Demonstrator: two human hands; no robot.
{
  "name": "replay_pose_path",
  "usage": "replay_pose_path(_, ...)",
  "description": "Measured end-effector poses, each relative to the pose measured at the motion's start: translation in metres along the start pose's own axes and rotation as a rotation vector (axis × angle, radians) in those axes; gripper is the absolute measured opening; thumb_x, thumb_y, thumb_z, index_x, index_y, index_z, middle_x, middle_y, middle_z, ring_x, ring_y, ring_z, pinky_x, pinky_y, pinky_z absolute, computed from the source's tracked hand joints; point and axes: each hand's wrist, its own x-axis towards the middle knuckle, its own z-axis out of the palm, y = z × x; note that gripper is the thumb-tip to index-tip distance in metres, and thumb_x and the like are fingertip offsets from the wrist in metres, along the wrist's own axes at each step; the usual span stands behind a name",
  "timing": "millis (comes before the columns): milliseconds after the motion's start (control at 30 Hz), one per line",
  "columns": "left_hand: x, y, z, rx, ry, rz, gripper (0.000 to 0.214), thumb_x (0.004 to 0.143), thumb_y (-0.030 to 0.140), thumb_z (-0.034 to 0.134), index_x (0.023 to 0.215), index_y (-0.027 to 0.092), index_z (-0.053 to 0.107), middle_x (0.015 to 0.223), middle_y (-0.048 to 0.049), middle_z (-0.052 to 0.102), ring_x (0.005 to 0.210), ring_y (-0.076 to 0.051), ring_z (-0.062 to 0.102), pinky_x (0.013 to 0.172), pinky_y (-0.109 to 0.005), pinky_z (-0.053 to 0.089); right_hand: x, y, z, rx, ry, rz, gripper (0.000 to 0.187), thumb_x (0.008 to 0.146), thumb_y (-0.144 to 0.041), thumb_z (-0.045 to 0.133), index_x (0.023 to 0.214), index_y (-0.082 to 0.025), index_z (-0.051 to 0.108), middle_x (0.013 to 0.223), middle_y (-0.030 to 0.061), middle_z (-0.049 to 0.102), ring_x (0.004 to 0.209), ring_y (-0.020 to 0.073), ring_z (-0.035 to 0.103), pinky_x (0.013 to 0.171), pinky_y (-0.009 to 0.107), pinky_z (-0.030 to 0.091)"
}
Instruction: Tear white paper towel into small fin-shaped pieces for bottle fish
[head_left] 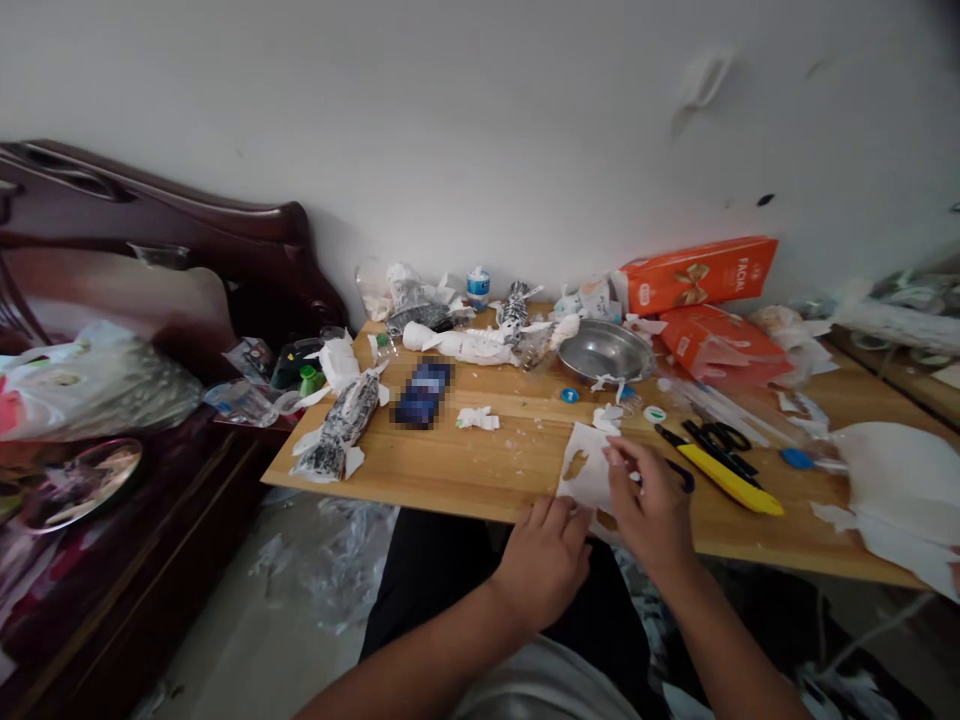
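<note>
R hand (654, 510): thumb & index are clamped on the upper R edge of the white paper sheet (596, 478). L hand (546, 555): fingers lie close tog. over the sheet's lower L edge; thumb is hidden, so I can't tell if they grip or only press. Sheet sits btwn my hands at the front edge of the wooden table (465, 470); it has 2 ragged holes, one nr the L edge, one lower, partly covered by my fingers. A dark loop handle (682, 476) shows just beside my R hand; contact unclear.

To the R: yellow cutter (731, 480), lying at an angle, w/ black scissors (720, 438) just behind it. Further R: blue cap (796, 458), then large white sheets (900, 470) at the table's R end.

Ahead: metal bowl (607, 352). Behind it & to the R: 2 orange packs, upper one (701, 275) marked "FACIAL", lower one (724, 345) in front.

To the L: crumpled paper scrap (478, 418), then dark device (422, 395) (pixelated), then b/w paper-wrapped bundle (341, 425) nr the L edge.
</note>
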Motion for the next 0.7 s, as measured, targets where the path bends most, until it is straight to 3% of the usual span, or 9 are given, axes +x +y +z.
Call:
replay_pose_path(167,0.020,-0.004,0.004,-0.016,0.006,-0.075,0.027,0.094,0.017,0.051,0.119,0.015,0.063,0.112,-0.0159,0.064,0.106,-0.033,0.059,0.090,-0.056,0.053,-0.039,0.031,0.012,-0.093,-0.218,-0.028,0.032,0.100,-0.042,0.050,0.115,-0.017,0.064,0.102,0.0139,0.067,0.097,0.0313,0.062,0.085,0.049,0.052)
replay_pose_path(300,0.014,-0.005,-0.005,-0.142,0.069,-0.113,0.039,0.092,0.015,0.055,0.131,0.020,0.056,0.131,-0.0124,0.057,0.119,-0.026,0.055,0.104,-0.046,0.049,-0.043,0.032,0.006,-0.073,-0.248,-0.053,0.029,0.104,-0.035,0.043,0.117,-0.019,0.064,0.097,0.0105,0.067,0.093,0.0268,0.063,0.085,0.044,0.053)
replay_pose_path(367,0.006,-0.005,-0.011,-0.403,0.179,-0.178,0.049,0.092,0.017,0.055,0.140,0.022,0.047,0.144,-0.0126,0.049,0.133,-0.024,0.048,0.112,-0.043,0.043,-0.039,0.017,-0.003,-0.046,-0.224,-0.061,0.025,0.104,-0.030,0.043,0.117,-0.021,0.062,0.101,0.0088,0.066,0.097,0.0233,0.064,0.087,0.038,0.053)
replay_pose_path(433,-0.001,-0.002,-0.016,-0.820,0.275,-0.278,0.052,0.096,0.026,0.055,0.145,0.022,0.040,0.149,-0.0144,0.045,0.137,-0.024,0.045,0.114,-0.044,0.040,-0.036,-0.006,-0.014,0.023,-0.225,-0.041,0.018,0.103,-0.027,0.047,0.114,-0.023,0.060,0.105,0.0064,0.066,0.098,0.0193,0.064,0.087,0.031,0.053)
replay_pose_path(567,-0.010,0.015,-0.020,-1.543,0.264,-0.459,0.047,0.094,0.045,0.060,0.130,0.016,0.058,0.132,-0.0146,0.063,0.127,-0.027,0.057,0.110,-0.041,0.042,-0.038,-0.055,-0.018,0.238,-0.323,-0.026,0.016,0.102,-0.021,0.047,0.113,-0.026,0.059,0.101,0.0020,0.067,0.095,0.0133,0.066,0.082,0.022,0.053)
replay_pose_path(633,-0.012,0.025,-0.018,-1.801,0.310,-0.600,0.044,0.089,0.050,0.065,0.114,0.014,0.067,0.116,-0.0132,0.071,0.118,-0.028,0.063,0.105,-0.039,0.045,-0.038,-0.071,-0.012,0.227,-0.246,-0.012,0.018,0.101,-0.018,0.047,0.115,-0.025,0.058,0.102,0.0028,0.067,0.094,0.0133,0.066,0.082,0.022,0.054)
replay_pose_path(700,-0.012,0.033,-0.015,-1.967,0.333,-0.719,0.045,0.085,0.053,0.069,0.106,0.013,0.071,0.101,-0.0121,0.073,0.105,-0.029,0.068,0.095,-0.038,0.050,-0.035,-0.081,-0.006,0.183,-0.073,0.026,0.021,0.099,-0.016,0.049,0.117,-0.022,0.058,0.105,0.0062,0.064,0.098,0.0156,0.063,0.081,0.025,0.054)
